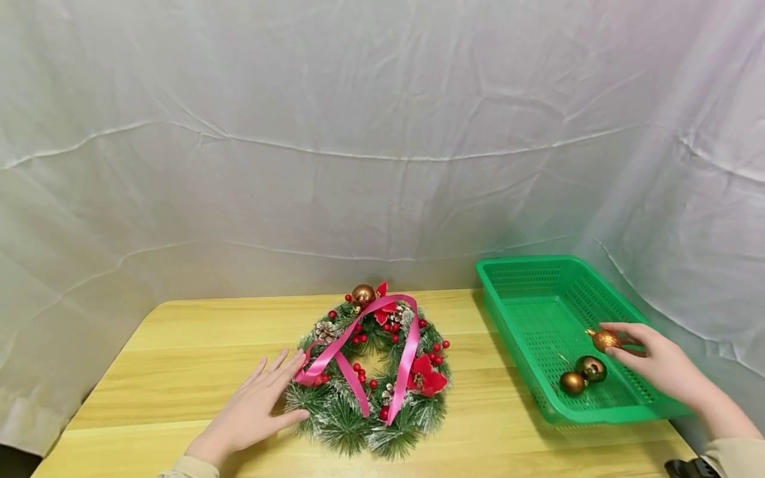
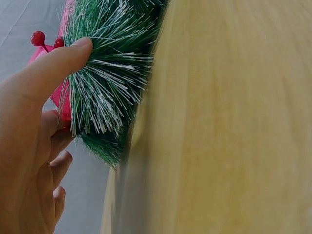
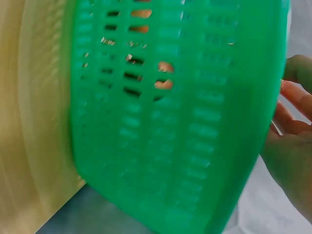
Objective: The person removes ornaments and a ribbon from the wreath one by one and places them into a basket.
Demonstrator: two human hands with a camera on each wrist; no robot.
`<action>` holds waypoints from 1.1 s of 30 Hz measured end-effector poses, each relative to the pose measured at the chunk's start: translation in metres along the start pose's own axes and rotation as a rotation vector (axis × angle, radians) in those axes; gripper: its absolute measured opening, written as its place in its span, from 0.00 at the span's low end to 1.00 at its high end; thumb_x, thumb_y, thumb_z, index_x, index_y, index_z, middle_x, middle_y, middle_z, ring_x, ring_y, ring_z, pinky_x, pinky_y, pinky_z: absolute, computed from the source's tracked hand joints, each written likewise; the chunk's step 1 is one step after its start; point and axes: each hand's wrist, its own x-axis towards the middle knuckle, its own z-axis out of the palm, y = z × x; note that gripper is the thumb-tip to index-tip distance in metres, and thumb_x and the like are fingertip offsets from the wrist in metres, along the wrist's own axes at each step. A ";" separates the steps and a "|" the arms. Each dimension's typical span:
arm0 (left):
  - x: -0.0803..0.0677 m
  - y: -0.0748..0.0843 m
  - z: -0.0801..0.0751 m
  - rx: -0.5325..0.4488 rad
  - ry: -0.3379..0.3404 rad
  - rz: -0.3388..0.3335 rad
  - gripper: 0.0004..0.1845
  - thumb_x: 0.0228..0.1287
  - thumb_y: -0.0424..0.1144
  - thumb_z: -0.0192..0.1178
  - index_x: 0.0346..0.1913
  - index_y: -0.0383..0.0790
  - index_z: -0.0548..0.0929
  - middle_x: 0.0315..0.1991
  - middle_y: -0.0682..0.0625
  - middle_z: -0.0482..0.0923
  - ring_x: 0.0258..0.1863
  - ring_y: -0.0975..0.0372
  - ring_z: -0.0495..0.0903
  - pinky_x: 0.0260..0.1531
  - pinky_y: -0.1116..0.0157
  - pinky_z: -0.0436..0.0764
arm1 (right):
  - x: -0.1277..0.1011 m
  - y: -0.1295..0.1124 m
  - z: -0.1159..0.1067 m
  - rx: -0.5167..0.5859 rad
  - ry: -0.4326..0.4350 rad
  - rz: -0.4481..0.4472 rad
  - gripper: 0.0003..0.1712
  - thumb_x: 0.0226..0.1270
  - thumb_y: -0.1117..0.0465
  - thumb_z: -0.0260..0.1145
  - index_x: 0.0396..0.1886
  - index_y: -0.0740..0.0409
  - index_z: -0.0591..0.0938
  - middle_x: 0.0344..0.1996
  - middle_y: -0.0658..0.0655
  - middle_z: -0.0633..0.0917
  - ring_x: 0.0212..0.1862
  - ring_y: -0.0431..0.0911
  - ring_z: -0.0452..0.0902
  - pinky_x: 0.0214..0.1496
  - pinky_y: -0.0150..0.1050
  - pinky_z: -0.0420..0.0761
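Note:
A green pine wreath [image 1: 373, 372] with a pink ribbon [image 1: 335, 348], red berries, pine cones and a copper ball on top lies in the middle of the wooden table [image 1: 179, 352]. My left hand [image 1: 257, 405] rests flat against the wreath's left edge, fingers straight; the left wrist view shows the thumb [image 2: 53, 68] touching the frosted needles [image 2: 109, 83]. My right hand [image 1: 651, 358] reaches into the green basket [image 1: 526, 279] and pinches a glittery copper ornament [image 1: 605, 340]. Two more ornament balls [image 1: 582, 376] lie on the basket floor. The right wrist view shows the basket wall [image 3: 170, 122], blurred.
A white cloth backdrop [image 1: 382, 133] hangs behind and to the right of the table. The basket stands at the table's right end, close to the edge. Bare tabletop lies left of the wreath and in front of it.

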 end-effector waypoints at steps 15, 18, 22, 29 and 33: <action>-0.003 -0.001 0.003 0.007 0.002 0.004 0.48 0.57 0.68 0.55 0.74 0.44 0.57 0.74 0.49 0.54 0.71 0.49 0.53 0.70 0.66 0.29 | -0.011 0.033 0.001 0.136 -0.246 0.021 0.21 0.60 0.66 0.68 0.53 0.69 0.77 0.45 0.55 0.82 0.42 0.24 0.73 0.33 0.32 0.82; -0.002 0.000 0.002 0.006 0.010 0.010 0.48 0.58 0.68 0.55 0.74 0.43 0.57 0.73 0.48 0.55 0.71 0.48 0.54 0.70 0.66 0.30 | -0.010 0.035 -0.001 0.194 -0.327 0.003 0.22 0.61 0.66 0.67 0.53 0.71 0.76 0.46 0.57 0.81 0.43 0.25 0.74 0.33 0.33 0.82; -0.001 0.000 0.000 -0.003 0.005 0.006 0.47 0.58 0.68 0.55 0.74 0.44 0.57 0.73 0.48 0.54 0.71 0.48 0.53 0.71 0.64 0.30 | -0.009 0.036 -0.002 0.250 -0.396 -0.014 0.22 0.62 0.66 0.67 0.54 0.73 0.74 0.48 0.47 0.80 0.44 0.26 0.74 0.34 0.34 0.82; 0.000 0.001 -0.001 -0.001 -0.007 0.001 0.48 0.58 0.68 0.54 0.74 0.44 0.56 0.73 0.49 0.54 0.71 0.49 0.52 0.70 0.65 0.29 | -0.006 0.039 -0.002 0.352 -0.471 -0.052 0.21 0.61 0.69 0.66 0.53 0.72 0.75 0.46 0.27 0.75 0.45 0.28 0.76 0.34 0.37 0.83; 0.000 0.001 -0.001 -0.001 -0.005 -0.002 0.48 0.58 0.69 0.54 0.75 0.45 0.56 0.74 0.49 0.53 0.72 0.49 0.52 0.70 0.65 0.29 | -0.003 0.041 -0.003 0.373 -0.512 -0.058 0.19 0.60 0.72 0.64 0.52 0.72 0.75 0.50 0.40 0.78 0.46 0.26 0.75 0.37 0.36 0.84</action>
